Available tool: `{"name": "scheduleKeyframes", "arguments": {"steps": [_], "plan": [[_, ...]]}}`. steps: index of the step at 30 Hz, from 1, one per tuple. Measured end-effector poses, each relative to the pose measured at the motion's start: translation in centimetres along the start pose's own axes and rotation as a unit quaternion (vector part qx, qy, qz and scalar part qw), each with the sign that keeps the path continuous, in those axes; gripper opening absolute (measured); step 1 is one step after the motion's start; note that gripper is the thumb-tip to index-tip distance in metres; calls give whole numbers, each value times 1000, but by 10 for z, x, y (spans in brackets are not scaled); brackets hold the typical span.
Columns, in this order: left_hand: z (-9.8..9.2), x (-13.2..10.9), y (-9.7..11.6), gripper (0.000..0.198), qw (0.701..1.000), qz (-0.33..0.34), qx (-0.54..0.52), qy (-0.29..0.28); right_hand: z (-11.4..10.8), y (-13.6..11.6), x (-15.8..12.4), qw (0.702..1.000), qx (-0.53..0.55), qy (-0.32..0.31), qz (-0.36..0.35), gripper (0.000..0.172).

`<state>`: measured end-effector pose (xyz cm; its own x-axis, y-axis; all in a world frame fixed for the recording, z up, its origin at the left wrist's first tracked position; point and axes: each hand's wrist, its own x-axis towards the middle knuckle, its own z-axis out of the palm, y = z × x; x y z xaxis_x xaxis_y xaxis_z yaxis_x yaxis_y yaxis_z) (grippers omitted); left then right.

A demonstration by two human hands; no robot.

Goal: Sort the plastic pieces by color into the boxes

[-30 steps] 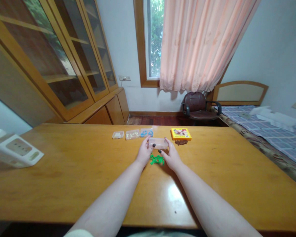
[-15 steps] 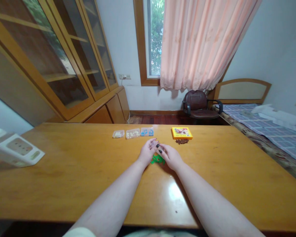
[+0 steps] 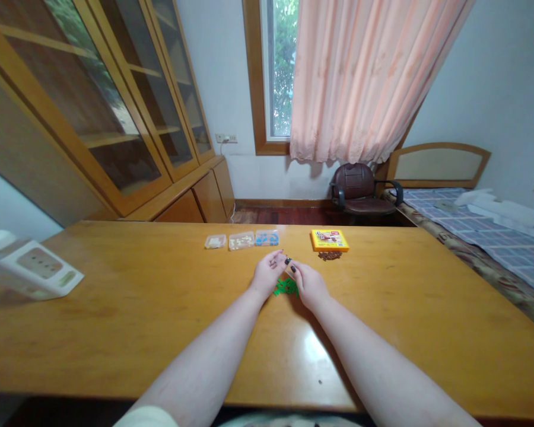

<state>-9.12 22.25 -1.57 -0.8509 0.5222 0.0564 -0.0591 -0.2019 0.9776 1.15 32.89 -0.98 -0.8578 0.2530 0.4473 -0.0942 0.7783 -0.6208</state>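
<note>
My left hand (image 3: pixel 267 276) and my right hand (image 3: pixel 310 283) meet over the middle of the table, fingers closed around a small clear plastic container (image 3: pixel 289 270). Fingers cover most of it, so its contents cannot be made out. Just beneath them a loose heap of small green pieces (image 3: pixel 286 287) lies on the wood. Beyond my hands stand a clear box of blue pieces (image 3: pixel 267 238), a clear box of whitish pieces (image 3: pixel 241 241) and a smaller clear box (image 3: pixel 215 242) with pale contents.
A yellow box (image 3: pixel 329 240) with a printed top lies back right, brown pieces (image 3: pixel 330 256) in front of it. At the table's (image 3: pixel 160 320) left end is a white container (image 3: pixel 35 267). A chair (image 3: pixel 360 190) and a bed (image 3: pixel 485 219) stand beyond the table.
The fingers of my right hand have shifted slightly on the clear container, and less of it shows between my hands. The green heap and the boxes stay in place.
</note>
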Motion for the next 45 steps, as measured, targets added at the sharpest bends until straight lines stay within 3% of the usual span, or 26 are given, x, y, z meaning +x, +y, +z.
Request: {"name": "scheduleKeyframes", "arguments": {"steps": [10, 16, 22, 25, 31, 39, 45], "plan": [[0, 1, -2, 56, 1000, 9, 18, 0, -1, -5, -2, 999, -33, 9, 8, 39], [1, -1, 0, 63, 999, 2, 17, -28, -4, 3, 0, 995, 3, 53, 85, 42], [3, -2, -3, 65, 998, 27, -2, -58, -10, 12, 3, 989, 88, 85, 82, 39], [1, -1, -5, 64, 997, 25, -5, -78, -11, 17, 7, 961, 193, 134, 148, 41], [-5, -1, -5, 64, 994, 29, 5, -109, -13, 30, 19, 866, 368, 221, 258, 40], [-9, 4, 5, 48, 994, 47, 51, -84, -11, 45, 26, 737, 532, 246, 336, 27], [-16, 8, 5, 45, 988, 4, 78, -130, -13, 49, 26, 733, 552, 205, 340, 25]]}}
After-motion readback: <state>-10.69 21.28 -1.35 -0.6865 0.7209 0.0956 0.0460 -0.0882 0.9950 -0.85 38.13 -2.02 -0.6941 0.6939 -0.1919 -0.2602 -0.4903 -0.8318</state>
